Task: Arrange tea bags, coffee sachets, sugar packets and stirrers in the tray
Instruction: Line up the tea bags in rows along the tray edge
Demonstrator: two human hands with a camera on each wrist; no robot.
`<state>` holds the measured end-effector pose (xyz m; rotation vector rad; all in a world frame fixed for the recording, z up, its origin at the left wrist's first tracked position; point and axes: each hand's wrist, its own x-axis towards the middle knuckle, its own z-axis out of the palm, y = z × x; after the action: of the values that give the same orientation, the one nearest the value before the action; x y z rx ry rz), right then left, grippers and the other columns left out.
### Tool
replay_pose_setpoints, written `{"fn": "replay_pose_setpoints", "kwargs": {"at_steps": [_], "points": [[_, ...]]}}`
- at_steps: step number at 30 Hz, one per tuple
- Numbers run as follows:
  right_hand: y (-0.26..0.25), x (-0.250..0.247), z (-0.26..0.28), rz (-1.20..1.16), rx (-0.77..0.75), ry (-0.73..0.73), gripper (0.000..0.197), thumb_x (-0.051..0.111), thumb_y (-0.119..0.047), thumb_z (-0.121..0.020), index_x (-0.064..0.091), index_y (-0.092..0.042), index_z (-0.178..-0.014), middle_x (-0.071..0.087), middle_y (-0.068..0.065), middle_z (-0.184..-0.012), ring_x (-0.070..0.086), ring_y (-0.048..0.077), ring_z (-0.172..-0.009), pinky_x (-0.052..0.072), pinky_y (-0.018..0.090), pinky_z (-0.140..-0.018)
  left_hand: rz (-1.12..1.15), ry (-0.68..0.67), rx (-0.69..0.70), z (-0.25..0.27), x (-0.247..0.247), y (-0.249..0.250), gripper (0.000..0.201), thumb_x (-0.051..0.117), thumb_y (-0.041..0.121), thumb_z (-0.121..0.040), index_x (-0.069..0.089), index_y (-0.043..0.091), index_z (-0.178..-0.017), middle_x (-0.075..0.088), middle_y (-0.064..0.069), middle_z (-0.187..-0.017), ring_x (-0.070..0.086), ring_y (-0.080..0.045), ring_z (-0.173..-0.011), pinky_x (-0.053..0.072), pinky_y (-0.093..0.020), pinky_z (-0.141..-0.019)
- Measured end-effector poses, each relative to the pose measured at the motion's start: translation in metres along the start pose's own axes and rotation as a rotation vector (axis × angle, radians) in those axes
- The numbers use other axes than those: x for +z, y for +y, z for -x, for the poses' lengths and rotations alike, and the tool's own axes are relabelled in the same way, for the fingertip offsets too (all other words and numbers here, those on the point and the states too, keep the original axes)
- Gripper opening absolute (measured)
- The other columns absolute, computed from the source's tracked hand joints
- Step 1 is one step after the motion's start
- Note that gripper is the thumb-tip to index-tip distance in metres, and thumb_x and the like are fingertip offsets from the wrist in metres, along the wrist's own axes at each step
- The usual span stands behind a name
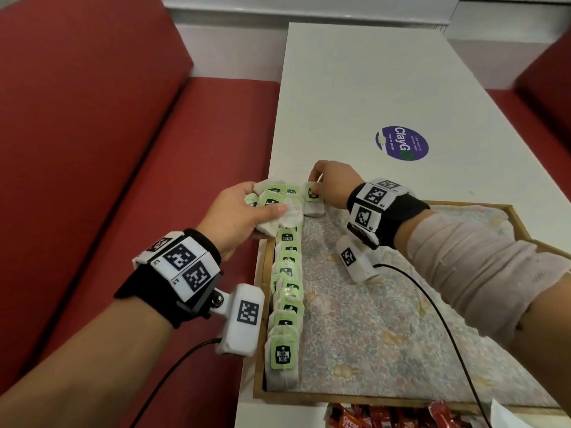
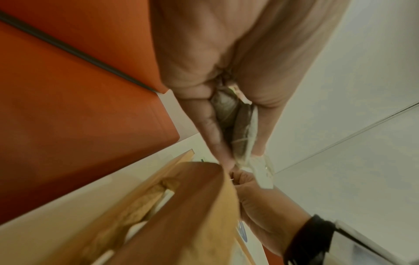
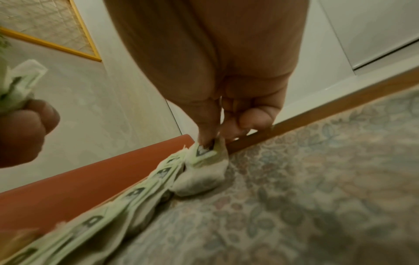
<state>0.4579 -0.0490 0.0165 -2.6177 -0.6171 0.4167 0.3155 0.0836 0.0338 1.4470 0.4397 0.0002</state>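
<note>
The step in hand looks to be laying tea bags one at a time into the wooden tray (image 1: 383, 398), which sits on the white desk (image 1: 355, 88) in the lower right of the head view. A row of tea bags (image 1: 287, 291) with green tags already runs along the tray's left wall, overlapping like shingles from the near corner up to the far one.

The left hand (image 1: 244, 217) hovers over the tray's far left corner, its fingers and thumb curled round a bundle of tea bags (image 1: 275, 205); the left wrist view shows that bundle squeezed between thumb and fingers. The right hand (image 1: 333, 183) is at the far end of the row, its fingers (image 3: 206, 125) pinching the green tag of a single tea bag (image 3: 201, 177) whose pouch already rests on the tray's floral lining just beside the last bag of the row.

To do this well, I would set the bag down by its tag so the label faces up and overlaps the one before it by the same margin, keeping the edge flush with the tray wall. The strings can snag, so release only once the pouch lies flat. The left hand should hold its bundle loosely enough that the next bag slides out cleanly. Red sachets (image 1: 386, 417) wait at the lower edge of the frame, outside the tray.
</note>
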Motion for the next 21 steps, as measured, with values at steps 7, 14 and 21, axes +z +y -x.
{"fn": "replay_pose_setpoints", "kwargs": {"at_steps": [7, 14, 21], "points": [[-0.015, -0.015, 0.03, -0.283, -0.163, 0.12, 0.017, 0.049, -0.025, -0.096, 0.06, -0.013, -0.094, 0.06, -0.001, -0.088, 0.054, 0.011, -0.073, 0.041, 0.026, -0.069, 0.049, 0.042, -0.033, -0.003, 0.002, 0.003, 0.022, 0.069, 0.002, -0.08, 0.059, 0.014, -0.095, 0.069, -0.004, -0.081, 0.067, -0.009, -0.056, 0.053, -0.023, -0.045], [-0.022, -0.017, 0.062, -0.615, -0.135, -0.145, 0.015, 0.072, -0.018, -0.083, 0.057, -0.013, -0.083, 0.065, 0.002, -0.071, 0.057, 0.008, -0.053, 0.044, 0.015, -0.05, 0.128, 0.072, -0.024, -0.007, 0.007, 0.005, 0.021, 0.067, 0.005, -0.082, 0.058, 0.014, -0.098, 0.068, -0.006, -0.087, 0.068, -0.012, -0.062, 0.053, -0.022, -0.046], [-0.017, -0.023, 0.06, -0.7, -0.089, -0.019, 0.014, 0.072, -0.01, -0.081, 0.06, -0.011, -0.074, 0.055, 0.001, -0.065, 0.045, 0.003, -0.048, 0.037, 0.015, -0.049, 0.171, -0.003, -0.055, -0.005, 0.008, 0.006, 0.032, 0.065, 0.0, -0.082, 0.055, 0.009, -0.111, 0.068, -0.01, -0.096, 0.069, -0.016, -0.071, 0.058, -0.027, -0.052]]}}
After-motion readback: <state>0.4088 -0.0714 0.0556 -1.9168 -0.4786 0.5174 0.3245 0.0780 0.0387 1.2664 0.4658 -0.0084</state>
